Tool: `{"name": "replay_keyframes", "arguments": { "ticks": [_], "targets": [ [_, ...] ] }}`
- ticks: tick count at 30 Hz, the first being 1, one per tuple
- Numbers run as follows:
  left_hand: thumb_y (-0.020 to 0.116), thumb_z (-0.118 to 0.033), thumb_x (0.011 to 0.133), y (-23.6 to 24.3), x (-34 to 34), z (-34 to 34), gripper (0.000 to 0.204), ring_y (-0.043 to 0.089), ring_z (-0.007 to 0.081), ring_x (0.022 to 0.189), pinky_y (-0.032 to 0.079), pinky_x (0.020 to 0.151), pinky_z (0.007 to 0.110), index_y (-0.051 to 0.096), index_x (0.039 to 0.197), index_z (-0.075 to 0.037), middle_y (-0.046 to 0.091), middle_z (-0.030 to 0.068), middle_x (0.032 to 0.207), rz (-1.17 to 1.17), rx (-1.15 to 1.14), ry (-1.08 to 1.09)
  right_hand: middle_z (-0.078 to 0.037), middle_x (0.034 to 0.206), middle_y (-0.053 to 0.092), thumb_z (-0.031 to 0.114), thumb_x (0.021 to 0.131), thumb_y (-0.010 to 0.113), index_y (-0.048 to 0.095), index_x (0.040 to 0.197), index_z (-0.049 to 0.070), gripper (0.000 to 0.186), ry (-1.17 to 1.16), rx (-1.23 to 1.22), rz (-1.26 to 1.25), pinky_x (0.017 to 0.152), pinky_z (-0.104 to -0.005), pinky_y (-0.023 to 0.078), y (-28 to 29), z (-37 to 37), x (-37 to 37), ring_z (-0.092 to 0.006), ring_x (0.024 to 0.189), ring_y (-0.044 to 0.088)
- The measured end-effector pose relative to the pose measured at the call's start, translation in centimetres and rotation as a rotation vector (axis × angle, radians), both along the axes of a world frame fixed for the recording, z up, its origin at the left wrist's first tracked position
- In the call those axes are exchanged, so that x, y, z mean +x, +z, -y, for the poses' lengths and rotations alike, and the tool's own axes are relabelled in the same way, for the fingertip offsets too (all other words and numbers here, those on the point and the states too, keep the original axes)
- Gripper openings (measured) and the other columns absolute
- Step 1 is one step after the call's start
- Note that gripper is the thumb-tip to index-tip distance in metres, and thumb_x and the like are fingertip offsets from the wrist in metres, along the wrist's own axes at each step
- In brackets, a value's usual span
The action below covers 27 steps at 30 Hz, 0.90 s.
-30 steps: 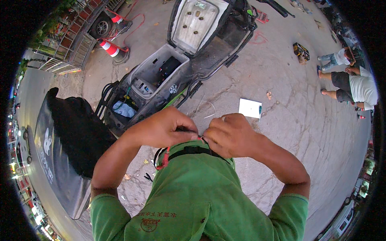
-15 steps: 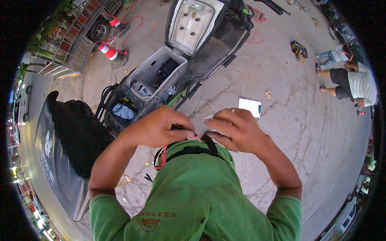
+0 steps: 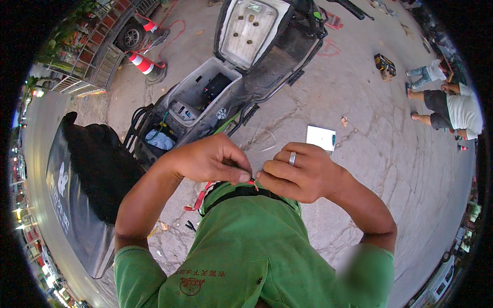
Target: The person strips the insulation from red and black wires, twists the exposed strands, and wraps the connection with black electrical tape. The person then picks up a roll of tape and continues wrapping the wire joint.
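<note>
At my waist, above the green shirt (image 3: 246, 236), my left hand (image 3: 215, 159) pinches a thin red wire (image 3: 252, 182) between thumb and fingertips, with a short lighter strand at its end. My right hand (image 3: 298, 172), a silver ring on one finger, has curled fingertips at the same wire, beside the left thumb. Red and black leads (image 3: 200, 197) hang at the left of my waist. Ahead stands an electric scooter (image 3: 269, 59) with its storage box (image 3: 197, 97) open, holding dark parts. A black seat or cover (image 3: 82, 174) lies at my left.
Traffic cones (image 3: 144, 64), a red hose and a metal-framed truck (image 3: 102, 56) are at upper left. A white flat rectangle (image 3: 319, 136) lies on the pavement (image 3: 385, 169). A yellow-black case (image 3: 385, 64) is at upper right, near two people (image 3: 444, 108). The road runs left.
My right fingers, lifted and spread half a second earlier, have closed back in at the wire. The hanging red lead at the left of my waist has swung outward.
</note>
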<state>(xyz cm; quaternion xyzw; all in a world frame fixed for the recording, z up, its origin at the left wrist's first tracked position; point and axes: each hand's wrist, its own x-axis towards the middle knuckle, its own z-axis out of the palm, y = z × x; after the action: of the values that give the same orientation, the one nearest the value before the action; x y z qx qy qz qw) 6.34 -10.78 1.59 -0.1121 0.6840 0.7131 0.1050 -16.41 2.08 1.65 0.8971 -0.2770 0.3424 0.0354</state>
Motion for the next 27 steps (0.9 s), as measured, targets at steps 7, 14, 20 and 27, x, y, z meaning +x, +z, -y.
{"name": "replay_keyframes", "arguments": {
  "ticks": [7, 14, 20, 27],
  "targets": [
    [0.070, -0.014, 0.087, 0.4, -1.1, -1.2, 0.014, 0.067, 0.0240, 0.074, 0.052, 0.064, 0.035, 0.068, 0.089, 0.001, 0.067, 0.0113, 0.078, -0.114, -0.633, 0.017, -0.007, 0.082, 0.060, 0.013, 0.080, 0.068, 0.064, 0.085, 0.006, 0.009, -0.245, 0.485, 0.150, 0.057, -0.0353, 0.049, -3.0, -1.7, 1.1, -0.0216, 0.059, 0.057],
    [0.063, -0.012, 0.076, -1.4, -2.1, -4.9, 0.019, 0.067, 0.0303, 0.076, 0.055, 0.066, 0.040, 0.062, 0.094, -0.004, 0.058, 0.0111, 0.083, 0.029, -1.443, -0.033, -0.002, 0.068, 0.055, 0.016, 0.090, 0.059, 0.061, 0.087, -0.004, 0.019, -0.469, 1.442, 0.969, 0.052, -0.0288, 0.040, -7.6, -0.6, 2.6, -0.0125, 0.056, 0.049],
    [0.067, -0.009, 0.081, -1.7, -1.1, -2.3, 0.015, 0.067, 0.0286, 0.077, 0.054, 0.067, 0.039, 0.066, 0.094, -0.001, 0.064, 0.0122, 0.083, -0.106, -1.069, 0.072, -0.004, 0.072, 0.058, 0.019, 0.087, 0.068, 0.064, 0.093, 0.000, 0.020, -0.360, 1.475, 0.979, 0.054, -0.0277, 0.042, -7.1, -1.0, 1.2, -0.0129, 0.059, 0.053],
    [0.071, -0.014, 0.089, -2.0, -0.4, 0.7, 0.023, 0.061, 0.0095, 0.070, 0.049, 0.064, 0.028, 0.071, 0.102, 0.004, 0.071, 0.0086, 0.077, 0.051, -0.262, 0.057, -0.002, 0.098, 0.061, 0.016, 0.068, 0.083, 0.068, 0.110, 0.014, 0.045, -0.241, 0.185, 0.014, 0.060, -0.0304, 0.050, -3.5, -0.4, -1.5, -0.0174, 0.070, 0.062]
  ]
}}
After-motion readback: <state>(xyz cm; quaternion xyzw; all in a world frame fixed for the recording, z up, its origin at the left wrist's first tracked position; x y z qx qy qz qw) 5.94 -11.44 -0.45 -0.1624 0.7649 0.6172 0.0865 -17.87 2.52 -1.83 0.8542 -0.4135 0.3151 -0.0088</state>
